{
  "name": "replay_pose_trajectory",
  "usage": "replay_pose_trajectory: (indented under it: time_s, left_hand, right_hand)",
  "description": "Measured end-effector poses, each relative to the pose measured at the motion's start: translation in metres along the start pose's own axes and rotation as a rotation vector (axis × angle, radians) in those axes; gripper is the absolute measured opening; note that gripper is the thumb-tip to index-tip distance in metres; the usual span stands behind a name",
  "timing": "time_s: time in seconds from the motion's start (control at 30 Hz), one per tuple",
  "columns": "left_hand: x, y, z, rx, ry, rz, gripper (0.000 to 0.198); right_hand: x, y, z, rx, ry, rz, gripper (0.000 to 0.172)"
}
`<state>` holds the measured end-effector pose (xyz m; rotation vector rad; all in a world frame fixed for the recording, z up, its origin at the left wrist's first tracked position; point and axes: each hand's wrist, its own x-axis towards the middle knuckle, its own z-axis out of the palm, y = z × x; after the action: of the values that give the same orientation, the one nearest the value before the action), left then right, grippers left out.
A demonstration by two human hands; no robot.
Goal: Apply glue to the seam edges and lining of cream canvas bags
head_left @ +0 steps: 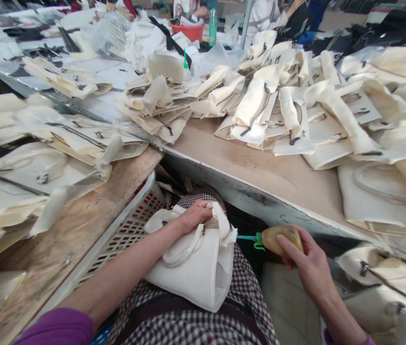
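On my lap lies a cream-white bag, its open side facing right and a clear looped handle on its front. My left hand pinches the folded strip at the bag's top edge. In my right hand is a yellowish squeeze glue bottle, held sideways with its thin green nozzle pointing left. The nozzle's tip is at the bag's upper right corner; whether it touches the fabric I cannot tell.
A white plastic basket stands left of my lap, beside a wooden table with cream bag pieces. Ahead, a brown-topped table bears many more. Farther back are a red basin, a green bottle and other people.
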<state>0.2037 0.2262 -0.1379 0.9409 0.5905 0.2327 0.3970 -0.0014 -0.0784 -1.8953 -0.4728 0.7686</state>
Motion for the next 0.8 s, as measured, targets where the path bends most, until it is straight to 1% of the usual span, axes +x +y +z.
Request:
replay_pose_trajectory:
  time_s: [0.17,0.37,0.5,0.6,0.7,0.8]
  left_hand:
    - [0.002,-0.001,-0.001,0.005,0.002,-0.001,0.023]
    - [0.001,0.000,0.002,0.020,-0.007,-0.013,0.020]
    - [-0.001,0.002,0.004,0.026,-0.016,-0.021,0.017]
    - [-0.001,0.003,0.005,0.029,-0.019,-0.023,0.016]
    - [-0.001,0.003,0.006,0.029,-0.020,-0.021,0.015]
    - [-0.001,0.002,0.005,0.031,-0.020,-0.025,0.017]
  right_hand:
    - [0.001,0.008,0.001,0.011,-0.011,-0.018,0.066]
    - [0.002,0.007,-0.005,-0.008,-0.044,-0.012,0.068]
    - [0.001,0.007,-0.013,-0.019,-0.111,0.007,0.068]
    - [-0.002,0.012,-0.019,0.004,-0.180,0.033,0.064]
    - [-0.004,0.016,-0.020,0.045,-0.229,0.052,0.060]
    - [-0.003,0.013,-0.015,0.037,-0.203,0.039,0.058]
